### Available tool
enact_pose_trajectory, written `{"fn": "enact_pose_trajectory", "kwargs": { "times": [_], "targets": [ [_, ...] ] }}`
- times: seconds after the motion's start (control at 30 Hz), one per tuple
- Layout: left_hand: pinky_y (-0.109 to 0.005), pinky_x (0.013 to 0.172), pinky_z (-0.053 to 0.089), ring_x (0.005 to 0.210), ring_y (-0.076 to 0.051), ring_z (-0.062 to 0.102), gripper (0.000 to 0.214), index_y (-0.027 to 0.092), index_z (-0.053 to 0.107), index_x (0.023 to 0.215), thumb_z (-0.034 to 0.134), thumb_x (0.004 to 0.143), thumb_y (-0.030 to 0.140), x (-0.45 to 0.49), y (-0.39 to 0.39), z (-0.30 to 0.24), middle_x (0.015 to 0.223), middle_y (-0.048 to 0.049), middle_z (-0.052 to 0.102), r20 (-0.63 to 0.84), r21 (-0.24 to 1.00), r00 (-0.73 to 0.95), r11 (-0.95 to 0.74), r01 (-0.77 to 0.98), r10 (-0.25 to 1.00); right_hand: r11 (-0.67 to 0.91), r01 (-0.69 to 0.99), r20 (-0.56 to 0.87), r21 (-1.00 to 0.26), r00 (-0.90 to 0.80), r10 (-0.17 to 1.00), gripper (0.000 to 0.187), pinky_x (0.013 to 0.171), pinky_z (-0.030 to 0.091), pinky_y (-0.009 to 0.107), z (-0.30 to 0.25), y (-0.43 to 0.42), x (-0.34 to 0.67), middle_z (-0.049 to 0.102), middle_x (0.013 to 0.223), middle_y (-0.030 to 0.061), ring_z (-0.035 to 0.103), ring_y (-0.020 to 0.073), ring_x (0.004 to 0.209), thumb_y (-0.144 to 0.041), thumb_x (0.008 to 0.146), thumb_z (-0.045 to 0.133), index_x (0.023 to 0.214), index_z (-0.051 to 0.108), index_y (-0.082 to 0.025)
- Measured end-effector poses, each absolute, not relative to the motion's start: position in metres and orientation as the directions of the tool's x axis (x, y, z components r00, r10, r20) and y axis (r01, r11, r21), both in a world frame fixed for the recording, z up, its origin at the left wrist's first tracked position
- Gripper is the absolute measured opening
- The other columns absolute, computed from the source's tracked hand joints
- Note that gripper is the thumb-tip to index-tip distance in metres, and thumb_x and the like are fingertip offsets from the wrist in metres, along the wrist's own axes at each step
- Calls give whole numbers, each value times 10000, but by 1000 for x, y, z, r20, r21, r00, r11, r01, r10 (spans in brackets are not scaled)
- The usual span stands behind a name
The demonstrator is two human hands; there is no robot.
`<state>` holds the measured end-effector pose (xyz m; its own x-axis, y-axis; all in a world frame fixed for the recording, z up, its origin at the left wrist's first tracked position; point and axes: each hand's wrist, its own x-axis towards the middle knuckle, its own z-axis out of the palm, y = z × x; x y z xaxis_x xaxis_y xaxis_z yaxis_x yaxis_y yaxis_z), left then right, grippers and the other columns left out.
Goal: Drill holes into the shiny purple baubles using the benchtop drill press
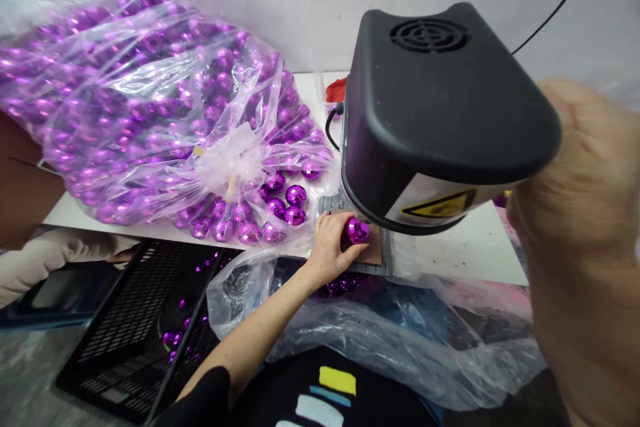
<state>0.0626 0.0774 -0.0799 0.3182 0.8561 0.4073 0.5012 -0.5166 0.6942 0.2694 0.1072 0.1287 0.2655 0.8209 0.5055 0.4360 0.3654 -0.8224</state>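
Holding purple ball (358, 230) in left hand (330, 247) grip, yellow warning label (440, 205) above; right hand (585, 213) blurred, grip unclear

purple ball (358, 230), black machine (440, 113), black crate (135, 320)

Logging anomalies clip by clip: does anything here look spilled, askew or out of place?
A few loose purple balls lie scattered in the black crate below the table edge, apart from the full bag. The left hand holds one ball under the black machine.
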Motion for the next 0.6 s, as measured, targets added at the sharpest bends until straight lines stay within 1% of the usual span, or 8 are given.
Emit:
{"fn": "enact_pose_trajectory", "kwargs": {
  "times": [0.07,0.17,0.27,0.33,0.43,0.5,0.6],
  "targets": [
    [-557,1118,391,1152,-298,618,448,191,543,1276,689,898,384,62,74,-78,1223,-125,680,398,672,333,-519,528,855,370,434,509,-822,264,819,388,380,291,109,129,107,270,336,492,-71,338,-14,402,-481,884,609,694,552,-147],
    [-559,1140,377,1182,-298,608,453,192,533,1300,677,905,363,62,72,-75,1252,-129,672,383,659,354,-521,543,853,370,440,509,-819,259,821,410,378,290,111,129,107,270,336,495,-69,332,-17,405,-491,881,613,679,545,-141],
    [-555,1137,387,1196,-299,603,498,190,537,1299,702,891,425,63,73,-72,1266,-131,668,367,688,340,-499,527,866,361,452,510,-816,268,818,409,385,291,107,129,108,270,327,501,-70,321,-24,407,-485,886,608,685,544,-135],
    [-557,1132,390,1174,-296,615,484,194,567,1256,715,880,459,65,75,-72,1243,-125,681,361,714,306,-472,518,881,375,450,523,-811,268,809,389,405,283,103,128,109,269,352,514,-67,353,-27,433,-460,890,612,697,549,-128],
    [-569,1125,385,1136,-293,632,392,199,612,1178,704,891,449,68,76,-73,1183,-116,707,339,741,269,-432,515,902,406,437,547,-803,268,793,373,463,308,99,127,111,268,422,556,-54,418,-28,506,-418,885,633,686,547,-113],
    [-579,1125,378,1142,-299,633,368,198,622,1169,694,899,438,69,75,-75,1184,-118,709,323,749,280,-425,508,904,404,435,545,-805,272,793,365,491,326,103,127,111,268,444,583,-48,432,-27,538,-406,871,652,679,554,-111],
    [-589,1135,357,1163,-303,622,373,202,618,1199,683,906,423,70,74,-79,1210,-118,702,328,739,286,-433,516,900,373,444,521,-815,277,807,384,497,320,109,129,109,268,441,597,-47,426,-30,541,-454,873,635,697,573,-119]
  ]
}}
